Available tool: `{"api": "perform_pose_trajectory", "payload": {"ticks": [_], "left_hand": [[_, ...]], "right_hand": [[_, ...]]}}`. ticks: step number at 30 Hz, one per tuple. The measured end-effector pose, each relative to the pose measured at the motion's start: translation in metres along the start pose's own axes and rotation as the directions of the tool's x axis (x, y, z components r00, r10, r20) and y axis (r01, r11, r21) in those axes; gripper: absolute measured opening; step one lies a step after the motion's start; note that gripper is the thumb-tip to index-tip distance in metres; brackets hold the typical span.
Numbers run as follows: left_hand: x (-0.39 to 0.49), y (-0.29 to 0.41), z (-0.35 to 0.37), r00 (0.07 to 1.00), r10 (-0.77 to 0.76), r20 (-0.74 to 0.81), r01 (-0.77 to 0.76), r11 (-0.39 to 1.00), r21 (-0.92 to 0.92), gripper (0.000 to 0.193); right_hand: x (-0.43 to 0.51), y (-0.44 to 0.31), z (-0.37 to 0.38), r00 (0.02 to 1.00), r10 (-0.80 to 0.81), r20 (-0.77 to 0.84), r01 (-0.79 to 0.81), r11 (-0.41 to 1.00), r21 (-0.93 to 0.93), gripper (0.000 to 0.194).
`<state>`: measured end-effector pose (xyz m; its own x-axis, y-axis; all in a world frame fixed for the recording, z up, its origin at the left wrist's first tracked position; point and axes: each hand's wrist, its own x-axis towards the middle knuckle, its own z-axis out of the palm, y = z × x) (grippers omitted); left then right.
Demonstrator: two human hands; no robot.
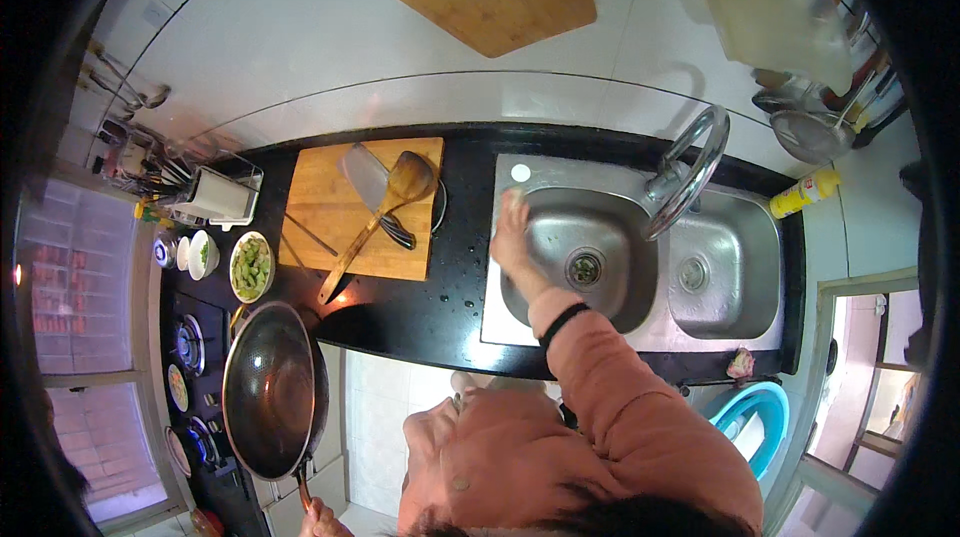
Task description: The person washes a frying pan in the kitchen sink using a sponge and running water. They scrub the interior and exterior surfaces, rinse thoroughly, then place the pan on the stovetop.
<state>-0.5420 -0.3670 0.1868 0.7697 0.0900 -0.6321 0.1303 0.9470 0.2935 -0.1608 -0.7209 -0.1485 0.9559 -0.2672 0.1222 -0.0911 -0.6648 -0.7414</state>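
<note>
My left hand [325, 520] grips the handle of a dark wok [268, 391] at the lower left. The wok is held tilted beside the counter's front edge, and no food shows inside it. My right hand [512, 233] reaches to the left rim of the stainless steel double sink [495, 319], fingers stretched out and holding nothing. Whether it touches the rim is hard to tell. Green scraps lie in the drain strainer [584, 268] of the larger basin. A chrome faucet [688, 173] arches over the divider between the basins; no running water is visible.
Left of the sink, a wooden cutting board [315, 184] carries a cleaver [365, 175], a wooden ladle [411, 178] and chopsticks [311, 235]. A bowl of chopped green vegetables [250, 267] stands near the gas stove [214, 319]. A yellow bottle [806, 193] and a blue basin [776, 424] are at the right.
</note>
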Motion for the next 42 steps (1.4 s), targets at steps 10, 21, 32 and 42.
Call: {"api": "perform_pose_trajectory", "payload": {"ticks": [10,21,32,42], "left_hand": [[-0.016,-0.007,0.014,0.969,0.091,-0.229,-0.083,0.996,0.046,0.021],[-0.016,-0.012,0.031,0.906,0.151,-0.394,-0.113,0.986,0.119,0.025],[-0.002,-0.002,0.020,0.978,-0.012,-0.210,-0.002,0.998,-0.066,0.036],[-0.006,0.029,-0.034,0.927,-0.151,-0.342,0.180,0.982,0.054,0.040]], "right_hand": [[0.106,0.095,-0.075,0.520,0.468,-0.714,-0.656,0.755,0.018,0.077],[0.043,-0.012,-0.003,0.949,0.310,-0.048,-0.306,0.949,0.083,0.075],[0.071,0.089,-0.096,0.732,0.364,-0.576,-0.515,0.849,-0.117,0.067],[0.094,0.071,-0.090,0.854,0.029,-0.520,-0.238,0.909,-0.341,0.069]]}}
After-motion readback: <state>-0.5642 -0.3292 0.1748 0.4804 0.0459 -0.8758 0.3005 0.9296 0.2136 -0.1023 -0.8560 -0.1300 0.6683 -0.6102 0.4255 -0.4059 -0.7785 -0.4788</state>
